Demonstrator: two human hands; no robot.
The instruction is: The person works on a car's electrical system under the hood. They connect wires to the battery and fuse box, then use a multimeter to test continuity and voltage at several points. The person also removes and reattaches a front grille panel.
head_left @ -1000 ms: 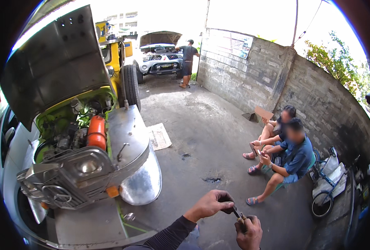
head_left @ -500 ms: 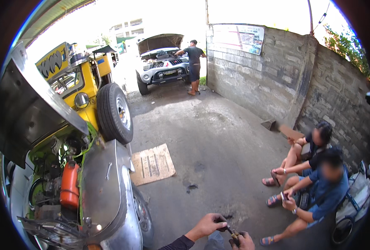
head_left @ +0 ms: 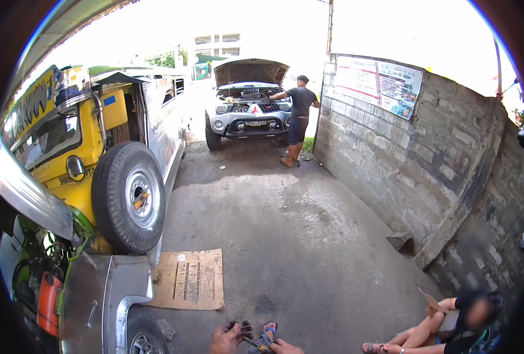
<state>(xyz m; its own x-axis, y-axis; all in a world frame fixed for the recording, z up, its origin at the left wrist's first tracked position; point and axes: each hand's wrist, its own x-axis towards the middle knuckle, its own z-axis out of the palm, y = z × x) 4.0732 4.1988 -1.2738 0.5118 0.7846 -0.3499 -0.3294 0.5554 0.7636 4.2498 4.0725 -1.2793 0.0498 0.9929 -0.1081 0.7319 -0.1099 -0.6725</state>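
Two hands are working together on small things, showing below the right corner of the brown cardboard sheet [head_left: 188, 280]. The left hand [head_left: 228, 337] is curling up, finger and thumb nearly touching, and seems to be pinching a thin bit [head_left: 246, 326]. The right hand [head_left: 285, 347] is showing farther right of the cardboard sheet, fingers mostly closing on the yellowish end of a thin dark piece [head_left: 252, 343]; the rest of that hand is hiding past the bottom edge. The piece is pointing toward the left hand, below the cardboard sheet; I cannot tell if they are touching. The step going on seems to be handling this piece, and the next move is likely calling for steady fingers.
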